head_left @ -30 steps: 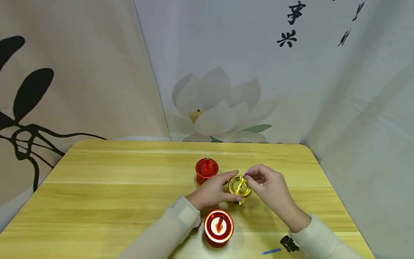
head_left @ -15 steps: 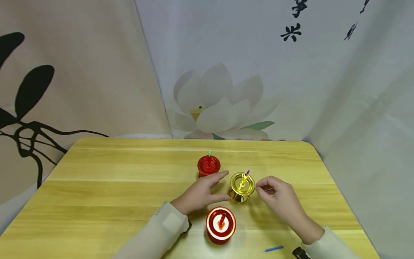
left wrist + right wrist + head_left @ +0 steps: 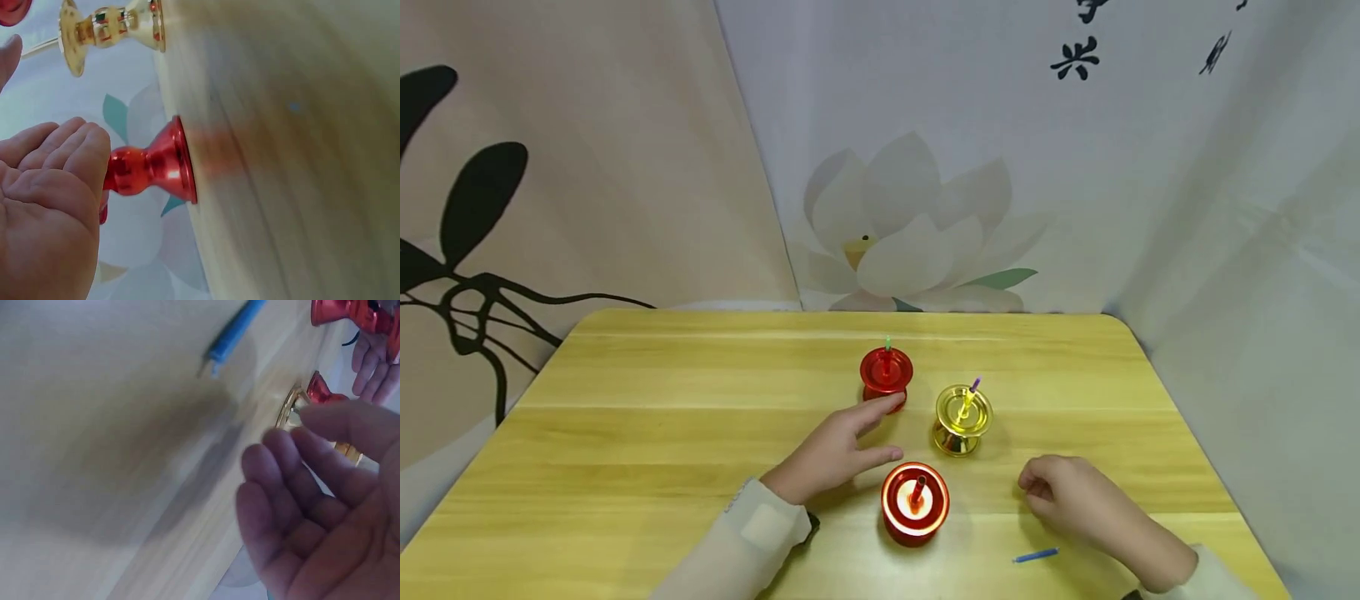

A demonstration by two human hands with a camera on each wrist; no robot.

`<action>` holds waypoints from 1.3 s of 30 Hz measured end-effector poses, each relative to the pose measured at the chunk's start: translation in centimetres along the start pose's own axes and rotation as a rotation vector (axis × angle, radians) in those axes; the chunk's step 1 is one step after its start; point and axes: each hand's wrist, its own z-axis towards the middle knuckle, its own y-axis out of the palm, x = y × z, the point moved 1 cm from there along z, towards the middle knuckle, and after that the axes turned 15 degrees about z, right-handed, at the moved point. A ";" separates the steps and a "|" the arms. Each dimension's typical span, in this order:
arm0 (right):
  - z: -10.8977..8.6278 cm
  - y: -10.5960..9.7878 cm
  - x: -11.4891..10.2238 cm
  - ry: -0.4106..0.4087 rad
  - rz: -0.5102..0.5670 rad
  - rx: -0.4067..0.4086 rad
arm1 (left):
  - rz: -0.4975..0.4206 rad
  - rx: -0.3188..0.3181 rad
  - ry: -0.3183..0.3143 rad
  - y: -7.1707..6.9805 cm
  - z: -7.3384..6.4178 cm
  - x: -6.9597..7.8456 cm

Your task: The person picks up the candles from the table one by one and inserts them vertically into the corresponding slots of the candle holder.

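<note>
My left hand [image 3: 838, 450] is held over the table with its fingers extended and nothing in it, between two red candle holders. The far red candle holder [image 3: 886, 371] bears a green candle [image 3: 888, 343]. In the near red candle holder [image 3: 914, 505] the central tube shows no candle. A gold candle holder [image 3: 962, 421] stands to the right with a purple candle [image 3: 975, 385] leaning in its tube. My right hand [image 3: 1075, 500] hovers just behind a blue candle [image 3: 1036, 555] lying on the table; its fingers are loosely curled and hold nothing, as the right wrist view shows.
The wooden table [image 3: 662, 467] has rounded far corners and ends against a cloth backdrop [image 3: 925, 233] printed with a lotus. Another cloth wall [image 3: 1262, 292] runs along the right side.
The purple candle has been let go and stays in the gold holder. My left hand has drawn back left from that holder; my right hand has moved right and nearer, towards the blue candle.
</note>
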 end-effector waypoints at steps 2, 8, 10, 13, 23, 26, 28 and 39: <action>-0.5 0.0 0.2 0.010 -0.020 -0.050 | -0.041 0.010 0.018 -0.3 -0.4 0.1; -1.5 0.4 0.2 -0.004 -0.081 -0.115 | -0.094 0.023 0.054 -1.0 -1.7 0.7; -1.8 0.5 0.3 0.002 -0.107 -0.107 | -0.095 0.022 0.048 -1.2 -2.1 1.1; -2.3 0.7 0.4 0.000 -0.135 -0.087 | -0.102 0.013 0.049 -1.2 -2.6 1.7; -2.9 1.4 1.0 -0.075 -0.163 -0.045 | -0.037 -0.050 0.061 0.2 -3.8 2.9; -2.9 1.6 0.6 -0.077 -0.128 -0.035 | 0.024 -0.059 0.064 0.8 -3.8 3.0; -2.9 1.7 0.1 -0.064 -0.082 -0.024 | 0.049 -0.066 0.064 1.1 -3.8 3.1; -1.9 2.6 -2.7 -0.131 0.196 0.152 | 0.079 -0.079 0.071 2.0 -4.1 3.6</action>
